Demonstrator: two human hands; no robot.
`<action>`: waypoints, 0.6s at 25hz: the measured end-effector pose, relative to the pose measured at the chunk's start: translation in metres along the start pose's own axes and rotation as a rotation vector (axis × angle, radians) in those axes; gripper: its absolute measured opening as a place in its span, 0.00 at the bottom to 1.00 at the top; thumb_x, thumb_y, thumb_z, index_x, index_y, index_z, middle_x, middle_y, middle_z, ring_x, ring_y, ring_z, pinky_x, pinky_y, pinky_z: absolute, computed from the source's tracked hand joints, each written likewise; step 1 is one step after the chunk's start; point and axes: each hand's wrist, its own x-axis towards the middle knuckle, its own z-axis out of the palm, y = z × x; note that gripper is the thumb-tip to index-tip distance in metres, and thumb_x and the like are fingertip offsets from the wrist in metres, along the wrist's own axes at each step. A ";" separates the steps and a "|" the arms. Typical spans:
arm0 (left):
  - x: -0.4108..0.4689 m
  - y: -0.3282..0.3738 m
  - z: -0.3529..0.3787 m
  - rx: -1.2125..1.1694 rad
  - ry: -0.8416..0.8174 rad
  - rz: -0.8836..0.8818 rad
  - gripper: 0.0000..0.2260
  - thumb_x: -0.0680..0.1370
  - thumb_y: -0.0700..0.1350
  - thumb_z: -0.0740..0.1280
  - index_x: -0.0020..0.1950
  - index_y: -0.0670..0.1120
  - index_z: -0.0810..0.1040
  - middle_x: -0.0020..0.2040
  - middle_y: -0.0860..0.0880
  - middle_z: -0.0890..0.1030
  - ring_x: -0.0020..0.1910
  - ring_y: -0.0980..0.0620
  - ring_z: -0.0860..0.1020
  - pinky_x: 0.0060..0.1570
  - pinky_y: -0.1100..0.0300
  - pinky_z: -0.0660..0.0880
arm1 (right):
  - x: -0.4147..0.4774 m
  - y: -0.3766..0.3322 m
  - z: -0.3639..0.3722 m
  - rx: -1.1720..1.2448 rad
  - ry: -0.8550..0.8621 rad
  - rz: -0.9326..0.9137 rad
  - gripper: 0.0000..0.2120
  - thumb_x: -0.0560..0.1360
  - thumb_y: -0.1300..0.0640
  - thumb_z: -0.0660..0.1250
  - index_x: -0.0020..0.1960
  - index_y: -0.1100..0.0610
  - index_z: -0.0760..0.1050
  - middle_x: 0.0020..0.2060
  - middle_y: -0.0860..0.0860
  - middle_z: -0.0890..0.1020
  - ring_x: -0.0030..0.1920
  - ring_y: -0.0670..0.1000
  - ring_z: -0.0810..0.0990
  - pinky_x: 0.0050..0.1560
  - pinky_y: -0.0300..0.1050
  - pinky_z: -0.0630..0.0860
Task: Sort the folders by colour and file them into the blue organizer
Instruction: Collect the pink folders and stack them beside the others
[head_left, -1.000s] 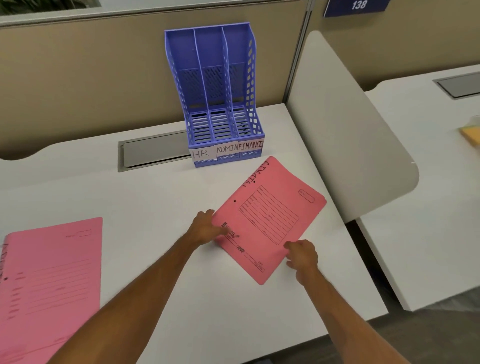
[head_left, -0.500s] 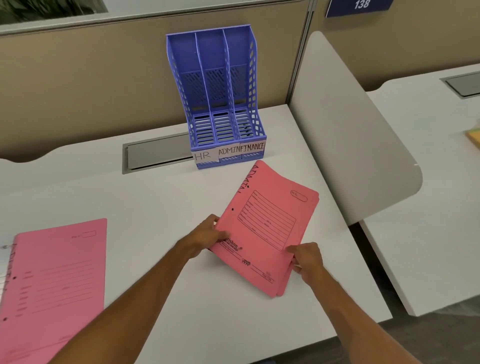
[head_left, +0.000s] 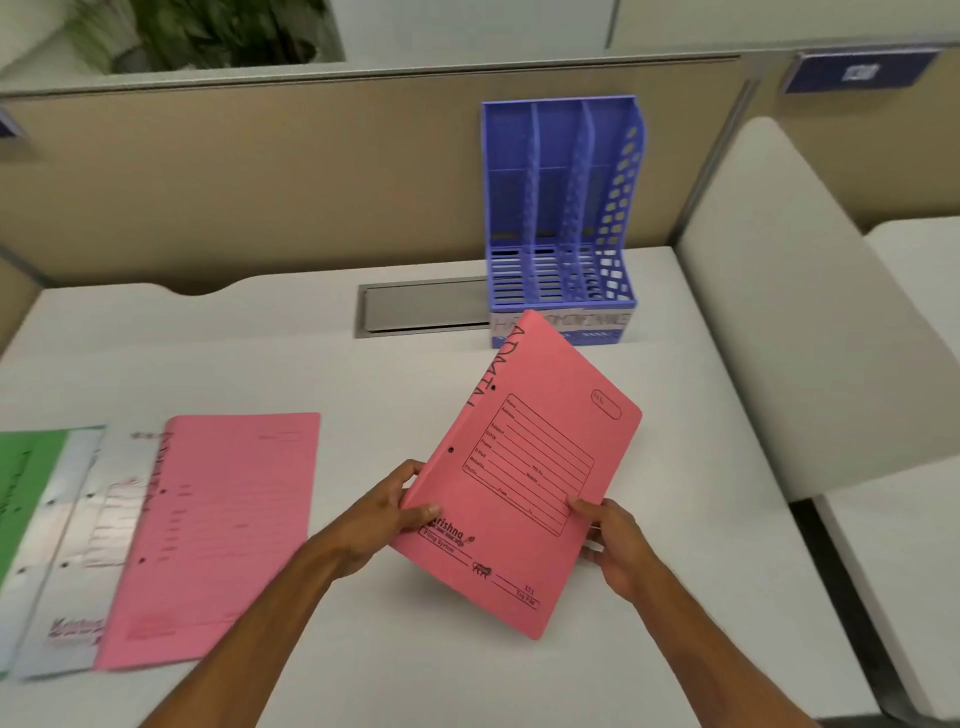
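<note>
Both hands hold a pink folder (head_left: 524, 467) marked ADMIN, lifted off the desk and tilted. My left hand (head_left: 387, 512) grips its left edge and my right hand (head_left: 610, 540) grips its right edge. Behind it at the back of the desk stands the blue organizer (head_left: 563, 208) with three empty slots and a paper label strip, partly hidden by the folder's top corner. To the left, flat on the desk, lie another pink folder (head_left: 223, 530), a white folder (head_left: 78, 545) under it, and a green folder (head_left: 26, 483) at the frame's edge.
A grey cable hatch (head_left: 421, 306) is set into the white desk (head_left: 363, 389) left of the organizer. A tan partition runs along the back. A curved white divider panel (head_left: 789, 322) bounds the desk on the right, with another desk beyond.
The pink folder has been raised from the desk and now stands tilted in both hands. The view has swung left, bringing the white and green folders into sight.
</note>
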 end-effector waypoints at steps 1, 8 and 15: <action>-0.013 -0.008 -0.014 -0.043 0.014 -0.001 0.20 0.76 0.51 0.71 0.66 0.56 0.70 0.58 0.44 0.83 0.57 0.42 0.82 0.60 0.49 0.76 | -0.001 0.002 0.017 0.003 -0.030 -0.002 0.14 0.75 0.56 0.70 0.60 0.56 0.76 0.53 0.57 0.84 0.55 0.59 0.81 0.47 0.55 0.80; -0.100 -0.069 -0.106 -0.270 0.202 0.002 0.23 0.74 0.46 0.74 0.65 0.53 0.70 0.61 0.45 0.81 0.59 0.44 0.81 0.59 0.50 0.78 | -0.005 0.019 0.145 -0.027 -0.150 -0.059 0.14 0.76 0.62 0.70 0.60 0.56 0.77 0.53 0.54 0.85 0.55 0.58 0.82 0.52 0.55 0.80; -0.133 -0.131 -0.148 0.143 0.664 -0.180 0.23 0.69 0.45 0.78 0.56 0.46 0.69 0.53 0.49 0.80 0.53 0.49 0.80 0.53 0.52 0.80 | 0.006 0.045 0.255 -0.428 -0.108 -0.240 0.11 0.77 0.63 0.66 0.55 0.51 0.79 0.50 0.48 0.85 0.49 0.51 0.83 0.47 0.47 0.80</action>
